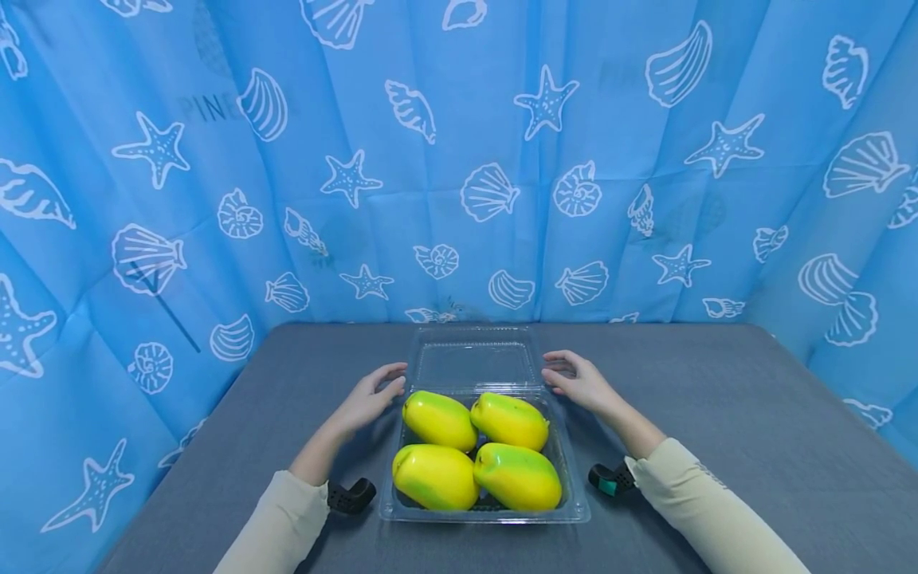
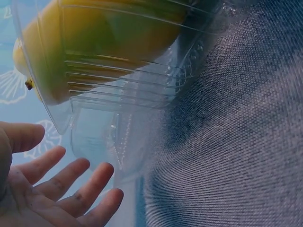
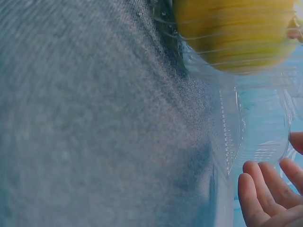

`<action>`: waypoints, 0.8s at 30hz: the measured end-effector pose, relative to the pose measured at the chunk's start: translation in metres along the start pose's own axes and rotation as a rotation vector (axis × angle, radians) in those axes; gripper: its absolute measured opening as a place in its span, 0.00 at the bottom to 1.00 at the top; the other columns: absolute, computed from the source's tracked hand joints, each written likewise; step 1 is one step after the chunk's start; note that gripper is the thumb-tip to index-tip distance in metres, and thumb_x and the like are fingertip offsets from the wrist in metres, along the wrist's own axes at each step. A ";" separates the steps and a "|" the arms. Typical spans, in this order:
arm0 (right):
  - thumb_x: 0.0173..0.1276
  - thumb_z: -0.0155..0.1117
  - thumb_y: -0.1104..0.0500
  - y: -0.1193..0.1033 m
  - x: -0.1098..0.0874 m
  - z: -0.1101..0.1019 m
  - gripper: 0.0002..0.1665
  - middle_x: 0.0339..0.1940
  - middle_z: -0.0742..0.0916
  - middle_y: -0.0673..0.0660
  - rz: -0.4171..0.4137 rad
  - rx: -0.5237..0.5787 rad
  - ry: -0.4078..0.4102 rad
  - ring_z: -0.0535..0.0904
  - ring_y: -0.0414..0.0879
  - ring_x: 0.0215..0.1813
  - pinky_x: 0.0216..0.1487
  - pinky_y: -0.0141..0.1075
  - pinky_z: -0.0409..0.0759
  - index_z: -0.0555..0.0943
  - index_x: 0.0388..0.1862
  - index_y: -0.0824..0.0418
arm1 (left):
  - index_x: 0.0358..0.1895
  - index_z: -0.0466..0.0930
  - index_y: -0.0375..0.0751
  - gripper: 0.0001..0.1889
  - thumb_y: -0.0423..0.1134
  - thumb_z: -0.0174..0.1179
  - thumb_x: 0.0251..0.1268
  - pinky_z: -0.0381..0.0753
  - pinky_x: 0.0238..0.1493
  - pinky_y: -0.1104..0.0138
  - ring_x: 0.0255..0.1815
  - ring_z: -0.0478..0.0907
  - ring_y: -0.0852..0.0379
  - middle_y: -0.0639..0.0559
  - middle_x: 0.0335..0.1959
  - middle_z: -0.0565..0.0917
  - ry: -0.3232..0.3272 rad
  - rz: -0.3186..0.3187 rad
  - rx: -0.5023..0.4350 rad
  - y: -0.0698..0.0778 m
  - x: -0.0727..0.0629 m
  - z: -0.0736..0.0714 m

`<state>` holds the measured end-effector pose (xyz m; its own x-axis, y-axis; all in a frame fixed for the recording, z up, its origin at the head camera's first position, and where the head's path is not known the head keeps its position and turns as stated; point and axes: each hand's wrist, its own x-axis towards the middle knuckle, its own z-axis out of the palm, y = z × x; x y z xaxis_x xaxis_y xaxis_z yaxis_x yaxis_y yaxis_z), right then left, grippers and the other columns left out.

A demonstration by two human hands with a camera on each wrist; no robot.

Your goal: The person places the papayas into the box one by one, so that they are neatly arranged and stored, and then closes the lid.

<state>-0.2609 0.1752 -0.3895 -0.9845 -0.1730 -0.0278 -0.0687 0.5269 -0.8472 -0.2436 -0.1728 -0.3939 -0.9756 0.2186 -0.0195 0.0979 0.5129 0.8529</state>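
A clear plastic clamshell box (image 1: 484, 516) stands on the table with its lid (image 1: 469, 365) folded back, away from the person. Several yellow-green mangoes (image 1: 435, 477) lie in its base in two rows. At the lid's left edge is my left hand (image 1: 367, 401), fingers spread and relaxed, holding nothing. My right hand (image 1: 582, 384) is at the lid's right edge, its fingertips close to the rim. In the left wrist view, a mango (image 2: 109, 42) shows through the ribbed side wall, above the loosely bent fingers (image 2: 78, 191). The right wrist view has relaxed fingers (image 3: 272, 189) beside the clear lid.
A grey cloth covers the table (image 1: 681, 399). Behind it hangs a blue curtain (image 1: 459, 159) printed with white shells and starfish. Black wrist straps (image 1: 351, 496) sit at both sleeve cuffs, on either side of the box.
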 end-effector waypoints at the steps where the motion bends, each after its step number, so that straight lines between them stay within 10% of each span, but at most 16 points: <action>1: 0.72 0.51 0.57 0.000 0.000 0.000 0.26 0.63 0.73 0.71 -0.001 0.005 0.000 0.75 0.62 0.60 0.55 0.47 0.80 0.63 0.65 0.68 | 0.69 0.59 0.43 0.24 0.45 0.43 0.74 0.71 0.62 0.49 0.62 0.72 0.41 0.39 0.68 0.66 0.001 -0.002 -0.001 0.000 0.000 0.000; 24: 0.69 0.56 0.60 0.001 0.003 0.001 0.26 0.59 0.76 0.68 -0.074 0.001 0.083 0.77 0.60 0.54 0.50 0.44 0.82 0.66 0.63 0.67 | 0.68 0.60 0.40 0.22 0.43 0.42 0.74 0.72 0.62 0.49 0.61 0.73 0.41 0.37 0.67 0.66 0.028 0.026 -0.038 0.007 0.001 -0.003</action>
<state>-0.2634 0.1750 -0.3909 -0.9867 -0.1422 0.0792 -0.1420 0.5141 -0.8459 -0.2445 -0.1713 -0.3868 -0.9780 0.2080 0.0173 0.1165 0.4753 0.8721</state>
